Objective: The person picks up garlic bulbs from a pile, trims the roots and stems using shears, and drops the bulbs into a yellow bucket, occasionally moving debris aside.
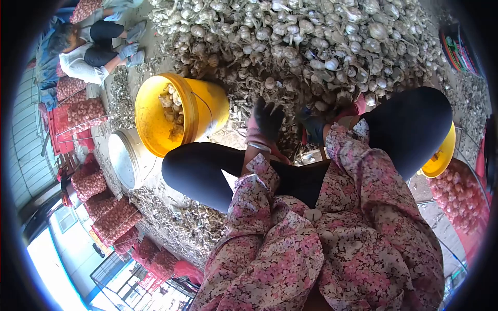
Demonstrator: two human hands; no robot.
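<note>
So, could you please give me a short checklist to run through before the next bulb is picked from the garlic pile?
1. Left hand gloved and at the edge of the garlic pile: ok.
2. Right hand gloved and close to the left one: ok; what it holds: cannot tell.
3. Yellow bucket beside the left knee, tilted with its mouth open: ok.
4. Room in that bucket: ok, only partly filled.
5. White bucket next to it: contents cannot tell.
6. Another person seated beyond the buckets, apart from the hands: ok.
</note>
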